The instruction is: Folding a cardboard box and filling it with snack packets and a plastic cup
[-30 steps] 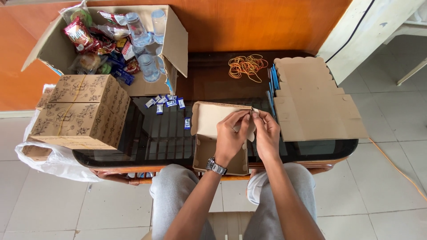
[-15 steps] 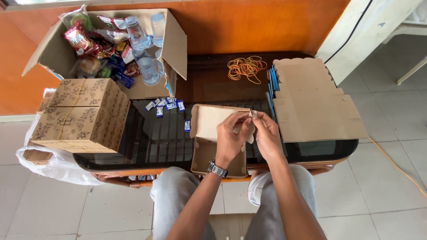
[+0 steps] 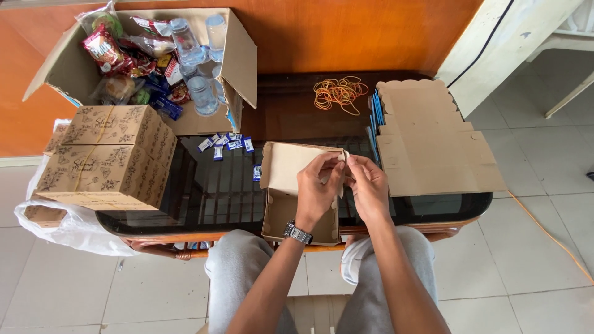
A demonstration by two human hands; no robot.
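A small brown cardboard box (image 3: 291,204) stands open on the near edge of a dark glass table (image 3: 210,198), its lid raised toward the far side. My left hand (image 3: 318,188), with a wristwatch, and my right hand (image 3: 368,185) meet over the box's right side. Both pinch the lid's side flap (image 3: 345,156) between fingertips. The box's inside looks bare where it shows.
A stack of flat unfolded box blanks (image 3: 433,142) lies at the right. Rubber bands (image 3: 337,93) lie at the back. Small blue sachets (image 3: 226,143) are scattered mid-table. Finished patterned boxes (image 3: 105,154) are stacked left, before an open carton of snacks and water cups (image 3: 154,55).
My hands have shifted slightly on the lid flap while they fold it. The box has stayed in place.
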